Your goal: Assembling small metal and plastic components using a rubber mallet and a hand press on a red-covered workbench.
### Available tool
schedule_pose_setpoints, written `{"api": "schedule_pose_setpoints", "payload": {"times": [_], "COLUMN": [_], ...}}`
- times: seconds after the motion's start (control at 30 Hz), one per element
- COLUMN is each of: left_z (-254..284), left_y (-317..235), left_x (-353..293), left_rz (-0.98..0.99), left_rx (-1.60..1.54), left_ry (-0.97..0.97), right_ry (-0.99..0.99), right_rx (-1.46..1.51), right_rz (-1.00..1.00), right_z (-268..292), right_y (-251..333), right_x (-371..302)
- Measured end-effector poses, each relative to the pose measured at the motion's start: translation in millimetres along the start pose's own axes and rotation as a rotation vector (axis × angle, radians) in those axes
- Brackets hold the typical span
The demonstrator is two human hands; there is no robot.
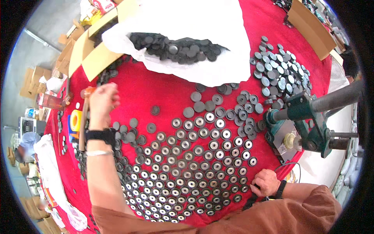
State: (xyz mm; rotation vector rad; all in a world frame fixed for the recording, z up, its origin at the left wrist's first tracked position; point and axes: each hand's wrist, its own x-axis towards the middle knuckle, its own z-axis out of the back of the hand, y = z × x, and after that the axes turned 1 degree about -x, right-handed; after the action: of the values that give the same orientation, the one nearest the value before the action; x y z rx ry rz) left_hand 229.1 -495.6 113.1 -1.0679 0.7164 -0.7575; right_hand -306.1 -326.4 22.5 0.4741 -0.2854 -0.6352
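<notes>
My left hand (102, 102) is raised over the left part of the red cloth, fingers curled and slightly blurred. Beside it are a small orange piece and a long brown strip (82, 130); whether the hand grips either is unclear. My right hand (266, 183) rests at the near right on the cloth, fingers curled under, with any held item hidden. Between my arms lie many black round discs with shiny metal rings (194, 165), set out in rough rows. Plain dark discs (209, 105) lie loose beyond them.
A white sack (194, 70) spills black discs at the far side. Grey discs (278, 70) are heaped at the far right. A green hand press (311, 124) stands on the right. Cardboard boxes (89, 54) and a yellow tape roll (76, 120) are at the left.
</notes>
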Motion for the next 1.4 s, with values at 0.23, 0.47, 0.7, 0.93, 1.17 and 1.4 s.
{"api": "schedule_pose_setpoints", "payload": {"times": [0.23,0.47,0.7,0.93,1.17,1.4], "left_z": [-48,-50,-142,-186,-61,42], "left_y": [58,80,38,32,104,101], "left_x": [-75,-87,-146,-141,-59,-74], "left_rz": [-0.025,-0.279,-0.155,-0.739,-0.678,-0.474], "left_rx": [0.662,0.951,0.382,0.451,1.131,1.369], "left_ry": [0.282,0.216,0.470,0.193,0.035,-0.166], "right_ry": [0.008,-0.005,0.055,0.004,0.007,-0.093], "right_rx": [-0.002,0.013,0.002,0.029,0.026,0.218], "right_rz": [-0.003,-0.001,0.000,-0.012,-0.023,-0.040], "right_z": [1,3,2,4,1,41], "right_y": [1,3,-1,1,-1,23], "right_x": [1,1,-4,1,-3,41]}}
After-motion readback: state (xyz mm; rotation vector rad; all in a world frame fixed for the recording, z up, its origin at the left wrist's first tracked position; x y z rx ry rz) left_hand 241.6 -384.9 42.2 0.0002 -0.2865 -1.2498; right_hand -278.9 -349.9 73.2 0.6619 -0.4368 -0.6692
